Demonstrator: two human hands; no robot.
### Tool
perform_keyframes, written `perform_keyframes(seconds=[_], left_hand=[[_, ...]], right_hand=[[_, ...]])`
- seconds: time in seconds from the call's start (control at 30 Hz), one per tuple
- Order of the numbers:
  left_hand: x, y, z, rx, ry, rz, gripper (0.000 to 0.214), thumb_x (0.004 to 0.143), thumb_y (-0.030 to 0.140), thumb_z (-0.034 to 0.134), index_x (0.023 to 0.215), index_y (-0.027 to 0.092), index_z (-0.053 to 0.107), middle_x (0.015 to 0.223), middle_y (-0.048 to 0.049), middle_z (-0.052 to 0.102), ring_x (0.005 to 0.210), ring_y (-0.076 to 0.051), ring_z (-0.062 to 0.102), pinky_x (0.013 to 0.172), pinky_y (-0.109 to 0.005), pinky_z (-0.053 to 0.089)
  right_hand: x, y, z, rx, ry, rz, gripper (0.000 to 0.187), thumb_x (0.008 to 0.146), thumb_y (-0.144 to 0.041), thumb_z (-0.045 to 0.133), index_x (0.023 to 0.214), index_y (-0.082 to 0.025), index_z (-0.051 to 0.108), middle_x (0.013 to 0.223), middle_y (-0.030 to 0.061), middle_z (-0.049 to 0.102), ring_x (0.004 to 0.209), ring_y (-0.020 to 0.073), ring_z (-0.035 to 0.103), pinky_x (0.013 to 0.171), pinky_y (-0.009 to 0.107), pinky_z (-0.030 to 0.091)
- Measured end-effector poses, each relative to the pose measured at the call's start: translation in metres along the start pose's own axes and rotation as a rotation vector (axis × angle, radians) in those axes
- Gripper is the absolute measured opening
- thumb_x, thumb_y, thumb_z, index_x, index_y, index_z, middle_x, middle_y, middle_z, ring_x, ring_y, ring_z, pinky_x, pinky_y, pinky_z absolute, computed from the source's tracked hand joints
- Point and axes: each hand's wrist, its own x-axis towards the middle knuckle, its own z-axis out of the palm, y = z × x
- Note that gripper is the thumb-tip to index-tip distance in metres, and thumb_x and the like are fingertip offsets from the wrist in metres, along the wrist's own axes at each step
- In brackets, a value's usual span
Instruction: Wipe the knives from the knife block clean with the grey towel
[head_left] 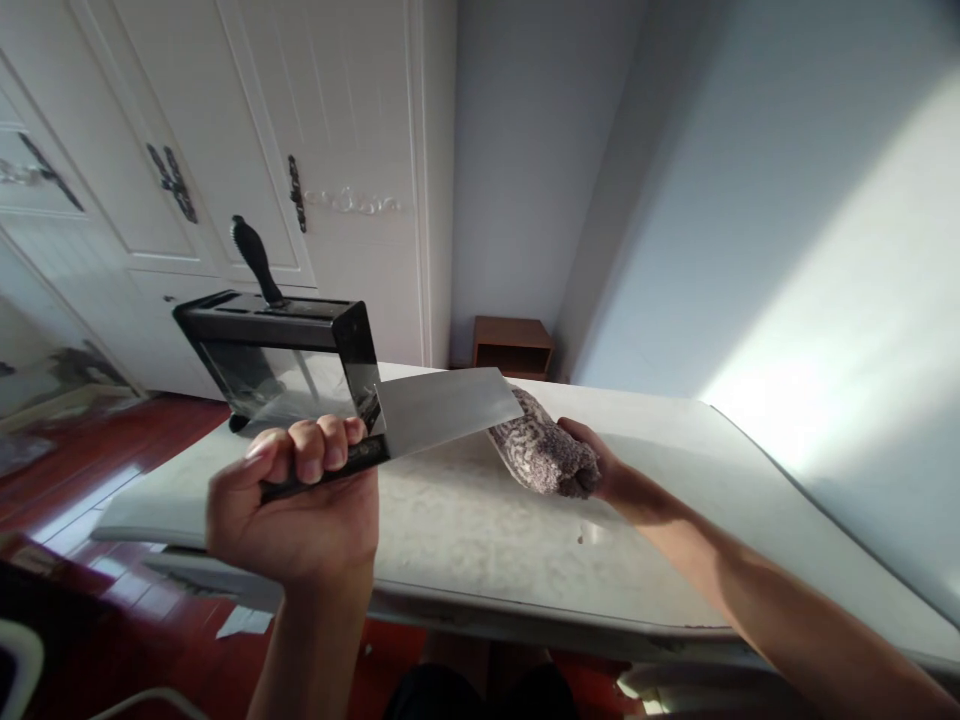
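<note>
My left hand [300,505] is closed around the black handle of a kitchen knife [450,405] with a broad metal blade. The blade points right, above the white table [480,550]. Its far end overlaps a bunched, brown-and-white patterned cloth [536,450]; whether they touch I cannot tell. My right hand [596,460] grips that cloth from its right side, the fingers mostly hidden behind it. Left of the blade stands a black knife block [274,325] with clear sides. One black handle [253,255] sticks up from its top.
White cabinets [352,150] with dark handles stand behind the table on the left. A small brown open box [514,342] is beyond its far edge. The wall [720,250] borders the right side. A pale scrap [245,620] lies on the red floor.
</note>
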Motion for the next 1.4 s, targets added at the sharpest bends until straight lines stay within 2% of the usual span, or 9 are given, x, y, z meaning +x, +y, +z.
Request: perform_keyframes(seconds=[0.17,0.3,0.6,0.73,0.83,1.0,1.17,1.3,1.4], left_hand=[[-0.019,-0.042,0.017,-0.079,-0.025,-0.087,0.028,0.067,0.019,0.047,0.054,0.017,0.023,0.051,0.0038,0.024,0.054,-0.011,0.035,0.063,-0.027,0.04],[-0.035,-0.071,0.024,-0.081,-0.041,-0.171,0.031,0.073,0.022,0.051,0.056,0.018,0.024,0.055,0.0041,0.028,0.057,-0.01,0.039,0.066,-0.027,0.042],[-0.055,-0.109,0.016,0.191,-0.02,-0.299,0.024,0.083,0.036,0.055,0.065,0.021,0.047,0.07,0.0029,0.063,0.082,-0.014,0.064,0.088,-0.033,0.049],[-0.062,-0.122,0.007,0.237,-0.047,-0.527,0.02,0.078,0.038,0.064,0.074,0.02,0.056,0.088,-0.0032,0.073,0.106,-0.021,0.064,0.092,-0.035,0.051],[-0.06,-0.126,-0.002,0.26,-0.065,-0.748,0.024,0.077,0.037,0.069,0.086,0.016,0.061,0.095,-0.0082,0.073,0.099,-0.022,0.068,0.084,-0.033,0.055],[-0.034,-0.119,-0.009,0.587,-0.377,-1.092,0.028,0.075,0.031,0.073,0.094,0.013,0.063,0.092,-0.0103,0.071,0.058,-0.011,0.065,0.041,-0.016,0.046],[-0.01,-0.124,-0.001,0.728,-0.777,-1.293,0.024,0.07,0.026,0.074,0.085,0.016,0.058,0.058,0.0043,0.054,0.039,-0.005,0.048,0.032,-0.014,0.034],[-0.006,-0.137,0.005,0.82,-0.849,-1.239,0.025,0.071,0.031,0.071,0.079,0.018,0.051,0.061,0.0041,0.055,0.038,-0.006,0.048,0.031,-0.015,0.03],[-0.006,-0.145,0.005,0.965,-0.867,-1.025,0.022,0.074,0.032,0.066,0.076,0.019,0.048,0.055,0.0059,0.051,0.034,-0.005,0.043,0.031,-0.016,0.028]], right_hand=[[-0.004,0.0,0.001,0.313,-0.057,0.152,0.013,0.073,-0.031,0.059,0.071,-0.019,0.065,0.067,0.0026,0.069,0.068,0.0205,0.064,0.071,0.036,0.054],[-0.002,-0.005,-0.006,0.521,-0.135,0.23,0.018,0.068,-0.03,0.053,0.075,-0.017,0.064,0.075,0.0061,0.072,0.076,0.0234,0.067,0.08,0.04,0.053],[-0.019,-0.012,-0.033,0.32,-0.07,0.176,0.037,0.066,-0.047,0.054,0.093,-0.023,0.06,0.093,0.0086,0.071,0.101,0.0294,0.064,0.086,0.046,0.05],[-0.016,-0.006,-0.035,0.335,-0.049,0.189,0.041,0.067,-0.056,0.059,0.091,-0.023,0.061,0.091,0.0082,0.072,0.098,0.028,0.066,0.086,0.043,0.051],[-0.013,-0.003,-0.035,0.356,-0.018,0.178,0.04,0.07,-0.057,0.059,0.092,-0.023,0.062,0.092,0.0081,0.072,0.098,0.0279,0.066,0.087,0.043,0.052],[-0.008,-0.005,-0.037,0.347,-0.015,0.157,0.037,0.075,-0.05,0.059,0.096,-0.02,0.064,0.092,0.0099,0.073,0.097,0.029,0.067,0.087,0.044,0.052],[-0.007,-0.007,-0.038,0.295,-0.027,0.227,0.036,0.071,-0.042,0.06,0.099,-0.019,0.062,0.088,0.0102,0.074,0.093,0.029,0.068,0.086,0.045,0.052],[-0.008,-0.006,-0.039,0.325,-0.011,0.307,0.034,0.07,-0.043,0.055,0.093,-0.019,0.062,0.084,0.0105,0.074,0.092,0.0286,0.069,0.085,0.044,0.053],[-0.005,-0.007,-0.041,0.29,0.055,0.296,0.037,0.07,-0.049,0.051,0.089,-0.02,0.062,0.083,0.0097,0.074,0.094,0.0285,0.068,0.082,0.042,0.054]])
